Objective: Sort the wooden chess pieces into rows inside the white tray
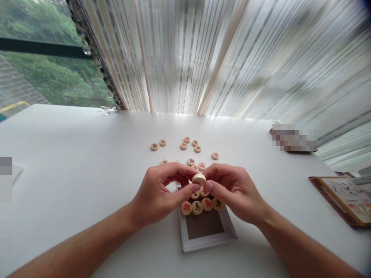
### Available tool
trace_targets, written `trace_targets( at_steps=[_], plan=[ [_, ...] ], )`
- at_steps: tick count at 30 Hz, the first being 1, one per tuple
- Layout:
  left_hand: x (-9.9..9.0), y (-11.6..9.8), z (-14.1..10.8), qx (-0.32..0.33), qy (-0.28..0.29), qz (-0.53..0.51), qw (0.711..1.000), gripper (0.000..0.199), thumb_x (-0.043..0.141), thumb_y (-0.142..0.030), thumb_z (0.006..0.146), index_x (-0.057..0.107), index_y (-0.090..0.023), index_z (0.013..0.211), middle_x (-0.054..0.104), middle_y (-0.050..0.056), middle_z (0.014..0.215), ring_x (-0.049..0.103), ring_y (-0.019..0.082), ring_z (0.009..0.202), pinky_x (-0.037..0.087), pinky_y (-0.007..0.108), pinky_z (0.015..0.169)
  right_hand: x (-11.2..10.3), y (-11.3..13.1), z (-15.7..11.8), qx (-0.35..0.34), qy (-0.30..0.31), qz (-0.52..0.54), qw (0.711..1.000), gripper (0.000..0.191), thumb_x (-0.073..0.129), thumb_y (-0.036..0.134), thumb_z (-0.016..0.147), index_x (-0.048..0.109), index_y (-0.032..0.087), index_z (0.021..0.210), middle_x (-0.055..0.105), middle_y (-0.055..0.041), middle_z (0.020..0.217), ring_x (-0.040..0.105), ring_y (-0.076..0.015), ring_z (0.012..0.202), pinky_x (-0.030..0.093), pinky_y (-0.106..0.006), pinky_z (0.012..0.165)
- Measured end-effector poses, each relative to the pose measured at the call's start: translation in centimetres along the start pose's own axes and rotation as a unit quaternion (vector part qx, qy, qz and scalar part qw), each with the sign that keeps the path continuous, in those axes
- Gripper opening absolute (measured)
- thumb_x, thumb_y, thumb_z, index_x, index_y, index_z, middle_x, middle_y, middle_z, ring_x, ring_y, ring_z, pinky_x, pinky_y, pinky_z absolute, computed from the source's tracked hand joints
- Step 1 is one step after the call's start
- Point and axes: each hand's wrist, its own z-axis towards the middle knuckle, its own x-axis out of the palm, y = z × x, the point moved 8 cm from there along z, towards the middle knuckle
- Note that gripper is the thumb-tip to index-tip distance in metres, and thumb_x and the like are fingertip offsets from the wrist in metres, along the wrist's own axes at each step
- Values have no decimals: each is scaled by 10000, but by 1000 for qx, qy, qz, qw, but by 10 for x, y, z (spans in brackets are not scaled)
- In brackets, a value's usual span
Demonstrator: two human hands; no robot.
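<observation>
Round piece [199, 180] between both hands [164, 189] [236, 189]

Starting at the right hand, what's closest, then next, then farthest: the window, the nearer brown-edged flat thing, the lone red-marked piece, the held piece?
1. Held piece: touching the right hand.
2. Lone red-marked piece: just beyond it.
3. Brown-edged flat thing: off right.
4. Window: far back, left.

Probably someone's home — can't tell which room tbh
White table [87, 173] with Chinese chess pieces [190, 161] on top, striped sheer curtain [179, 58] just behind the table, window [43, 48] past the table's far left corner — leafy trees [55, 75] outside.
</observation>
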Motion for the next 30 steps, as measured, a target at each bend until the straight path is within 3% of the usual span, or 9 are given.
trace_targets(
  at_steps=[4, 11, 21, 30],
  plan=[
    [-4, -15, 1, 102, -6, 96, 990, 103, 818, -81, 872, 820, -158, 940, 804, 77, 892, 730, 138, 729, 631, 226, 676, -2, 10, 1, -34, 1, -66, 997, 304, 757, 473, 958, 764, 169, 955, 747, -56, 778, 646, -169, 681, 500, -272, 589],
    [-2, -28, -7, 227, 21, 200, 953, 159, 789, -72, 910, 824, -195, 1005, 789, 70, 968, 776, 152, 850, 643, 237, 791, -1, 15, 3, -47, 42, -87, 994, 256, 770, 395, 965, 799, 146, 1016, 755, -62, 819, 624, -147, 670, 513, -271, 605],
    [7, -25, -13, 275, 64, 238, 929, 123, 709, -110, 962, 794, -184, 1012, 790, 90, 977, 772, 166, 849, 631, 251, 767, -1, 11, 3, -45, 78, -136, 987, 195, 800, 309, 899, 755, 128, 955, 691, -40, 764, 577, -132, 640, 503, -263, 591],
    [-8, -17, -4, 249, 11, 257, 934, 308, 610, 27, 877, 778, -149, 1066, 783, 85, 984, 745, 166, 840, 621, 275, 780, -4, 21, -7, -68, 63, -258, 962, 110, 749, 194, 864, 743, 171, 971, 715, -27, 829, 587, -132, 677, 517, -255, 631]
  ],
)
